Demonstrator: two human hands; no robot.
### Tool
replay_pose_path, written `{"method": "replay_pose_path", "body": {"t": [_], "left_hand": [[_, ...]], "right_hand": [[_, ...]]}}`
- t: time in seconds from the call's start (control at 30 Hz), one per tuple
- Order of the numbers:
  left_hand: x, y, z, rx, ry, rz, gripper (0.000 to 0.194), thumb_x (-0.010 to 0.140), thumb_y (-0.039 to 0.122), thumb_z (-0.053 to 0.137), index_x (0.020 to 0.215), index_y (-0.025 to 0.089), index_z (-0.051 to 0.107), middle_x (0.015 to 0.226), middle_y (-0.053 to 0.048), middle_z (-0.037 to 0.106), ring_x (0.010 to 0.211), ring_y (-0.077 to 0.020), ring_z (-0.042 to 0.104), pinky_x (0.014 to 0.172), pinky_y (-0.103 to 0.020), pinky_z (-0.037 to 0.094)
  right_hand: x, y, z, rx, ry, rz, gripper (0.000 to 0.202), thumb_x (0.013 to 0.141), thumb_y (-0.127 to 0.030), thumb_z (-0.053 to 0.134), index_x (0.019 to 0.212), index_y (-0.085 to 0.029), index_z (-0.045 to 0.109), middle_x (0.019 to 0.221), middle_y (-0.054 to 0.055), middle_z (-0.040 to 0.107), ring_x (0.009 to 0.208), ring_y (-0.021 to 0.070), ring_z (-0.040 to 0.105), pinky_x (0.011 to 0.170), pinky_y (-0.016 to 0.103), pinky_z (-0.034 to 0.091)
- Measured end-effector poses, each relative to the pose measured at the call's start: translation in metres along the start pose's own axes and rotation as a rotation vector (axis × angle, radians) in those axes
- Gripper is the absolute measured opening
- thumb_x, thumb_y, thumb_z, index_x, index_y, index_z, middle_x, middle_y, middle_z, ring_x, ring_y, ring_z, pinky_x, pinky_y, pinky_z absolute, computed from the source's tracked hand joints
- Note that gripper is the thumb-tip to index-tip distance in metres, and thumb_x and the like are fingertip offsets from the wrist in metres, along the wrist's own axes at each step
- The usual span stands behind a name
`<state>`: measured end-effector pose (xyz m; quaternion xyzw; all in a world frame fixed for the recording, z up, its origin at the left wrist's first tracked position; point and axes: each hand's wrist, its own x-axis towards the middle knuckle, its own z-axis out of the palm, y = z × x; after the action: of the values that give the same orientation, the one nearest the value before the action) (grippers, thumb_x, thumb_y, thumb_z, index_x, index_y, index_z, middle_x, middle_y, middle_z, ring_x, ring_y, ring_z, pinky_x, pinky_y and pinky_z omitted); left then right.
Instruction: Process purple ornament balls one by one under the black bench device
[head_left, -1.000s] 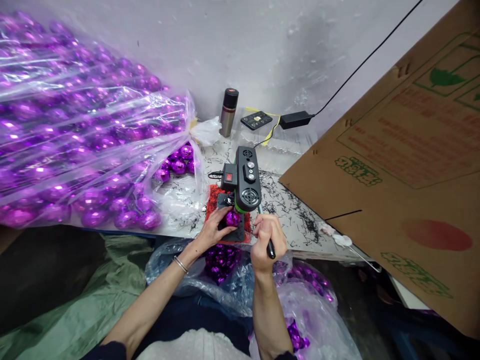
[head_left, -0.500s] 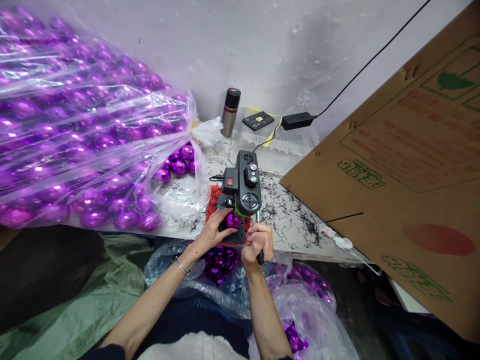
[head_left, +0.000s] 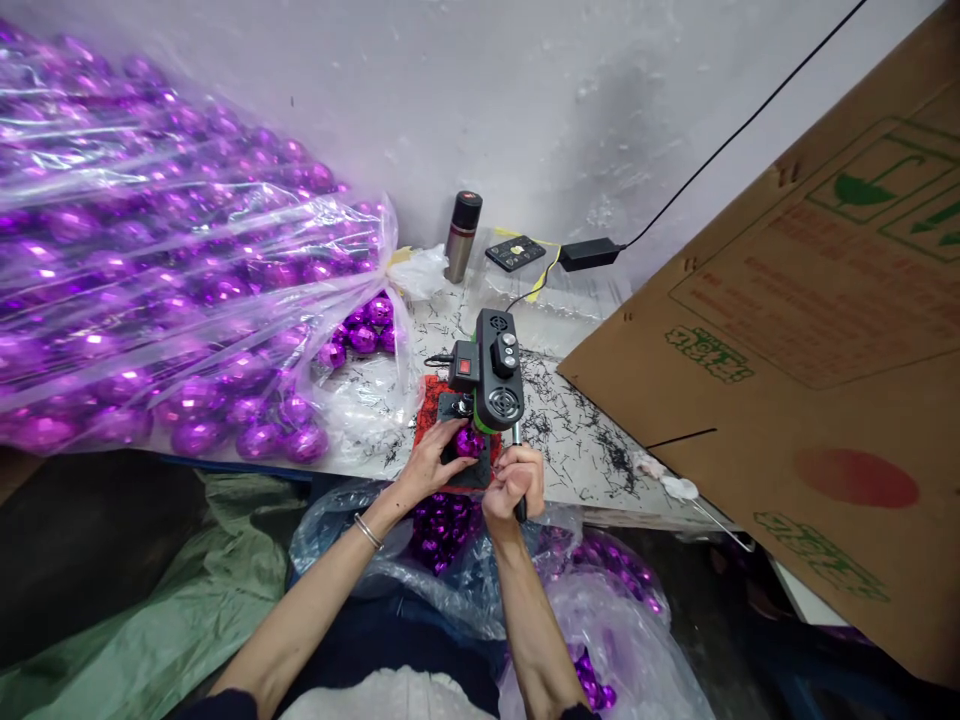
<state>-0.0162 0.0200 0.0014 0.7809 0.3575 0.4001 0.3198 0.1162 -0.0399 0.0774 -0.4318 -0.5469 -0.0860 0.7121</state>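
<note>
A small black press machine (head_left: 500,368) with a red switch stands on a red mat (head_left: 433,402) on the table. My left hand (head_left: 433,462) grips a shiny purple faceted ball (head_left: 469,442) between thumb and fingers, under the head of the machine. The machine partly hides the ball's top. My right hand (head_left: 516,482) is wrapped round the machine's lever handle (head_left: 520,511), at the right of the base. Below the table edge, more purple balls (head_left: 444,528) lie in an open clear plastic bag.
A large clear bag of purple balls (head_left: 187,270) fills the left side. At the back stand a flask (head_left: 462,237), a dark keypad-like box (head_left: 515,253) and a black power adapter (head_left: 590,254). A cardboard box (head_left: 780,370) leans in from the right. Black bits (head_left: 600,440) litter the tabletop.
The camera view has shifted slightly. Both hands keep their places, the left on the ball and the right on the lever, with no clear movement.
</note>
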Motion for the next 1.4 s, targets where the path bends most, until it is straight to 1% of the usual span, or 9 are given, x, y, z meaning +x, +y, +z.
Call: {"method": "replay_pose_path", "body": {"t": [0.37,0.5,0.63,0.8,0.9,1.0,1.13,1.27,1.4], "left_hand": [[0.006,0.004,-0.001,-0.040,-0.015,-0.018,0.059,0.096,0.037,0.082,0.149,0.022,0.062,0.148,-0.016,0.073,0.140,-0.0336,0.070,0.125,-0.057,0.051],[0.010,0.006,-0.001,-0.032,-0.007,-0.009,0.060,0.094,0.036,0.084,0.149,0.023,0.062,0.145,-0.016,0.074,0.137,-0.0345,0.071,0.120,-0.056,0.056],[-0.021,0.013,0.003,0.018,0.064,0.019,0.061,0.096,0.036,0.082,0.151,0.024,0.058,0.146,-0.016,0.073,0.139,-0.0336,0.070,0.121,-0.057,0.055],[-0.071,0.030,-0.017,0.137,0.165,0.116,0.061,0.100,0.046,0.077,0.152,0.023,0.055,0.152,-0.019,0.068,0.140,-0.0343,0.069,0.115,-0.054,0.061],[-0.037,0.025,-0.060,0.210,0.288,0.061,0.038,0.112,0.033,0.053,0.148,0.023,0.058,0.141,-0.014,0.074,0.126,-0.0270,0.075,0.106,-0.046,0.065],[0.041,0.004,-0.109,0.415,0.353,-0.143,0.041,0.108,0.017,0.043,0.143,0.019,0.063,0.143,-0.018,0.070,0.139,-0.0312,0.065,0.121,-0.055,0.054],[0.122,-0.022,-0.144,0.654,0.104,-0.460,0.055,0.092,0.004,0.052,0.146,0.012,0.062,0.162,-0.027,0.054,0.157,-0.0447,0.044,0.126,-0.070,0.040],[0.136,-0.027,-0.153,0.694,-0.013,-0.522,0.049,0.094,0.011,0.056,0.143,0.009,0.062,0.159,-0.030,0.054,0.150,-0.0486,0.048,0.121,-0.070,0.043],[0.109,-0.010,-0.163,0.439,0.142,-0.529,0.063,0.093,0.033,0.074,0.149,0.012,0.056,0.146,-0.026,0.064,0.139,-0.0441,0.060,0.119,-0.066,0.049]], "right_hand": [[-0.002,0.007,-0.003,-0.039,-0.048,-0.042,0.043,0.113,-0.034,0.041,0.072,-0.025,0.049,0.073,-0.003,0.055,0.063,0.0137,0.056,0.063,0.031,0.049],[0.019,-0.008,-0.007,-0.056,-0.059,0.016,0.043,0.113,-0.029,0.041,0.071,-0.025,0.049,0.073,-0.003,0.057,0.064,0.0136,0.057,0.061,0.030,0.046],[0.053,-0.032,-0.013,-0.055,-0.143,0.192,0.042,0.112,-0.027,0.048,0.070,-0.024,0.052,0.066,-0.004,0.053,0.068,0.0146,0.060,0.067,0.031,0.046],[0.053,-0.036,-0.014,-0.046,-0.148,0.142,0.043,0.112,-0.026,0.047,0.069,-0.024,0.053,0.068,-0.003,0.057,0.070,0.0143,0.062,0.066,0.031,0.045],[0.038,-0.031,-0.014,-0.058,-0.139,0.115,0.042,0.112,-0.024,0.046,0.070,-0.024,0.053,0.071,-0.002,0.060,0.070,0.0138,0.063,0.065,0.030,0.045],[0.032,-0.028,-0.015,-0.070,-0.147,0.109,0.041,0.111,-0.023,0.046,0.071,-0.024,0.053,0.073,-0.002,0.061,0.071,0.0138,0.063,0.067,0.031,0.047],[0.034,-0.029,-0.014,-0.078,-0.156,0.093,0.040,0.111,-0.021,0.045,0.071,-0.024,0.054,0.073,-0.001,0.062,0.071,0.0146,0.064,0.068,0.031,0.049],[0.038,-0.029,-0.013,-0.058,-0.146,0.064,0.038,0.110,-0.020,0.046,0.073,-0.024,0.055,0.073,-0.002,0.062,0.071,0.0144,0.064,0.067,0.031,0.049],[0.044,-0.033,-0.014,-0.055,-0.152,0.088,0.038,0.110,-0.019,0.047,0.073,-0.024,0.055,0.072,-0.002,0.062,0.071,0.0144,0.064,0.067,0.031,0.048]]}}
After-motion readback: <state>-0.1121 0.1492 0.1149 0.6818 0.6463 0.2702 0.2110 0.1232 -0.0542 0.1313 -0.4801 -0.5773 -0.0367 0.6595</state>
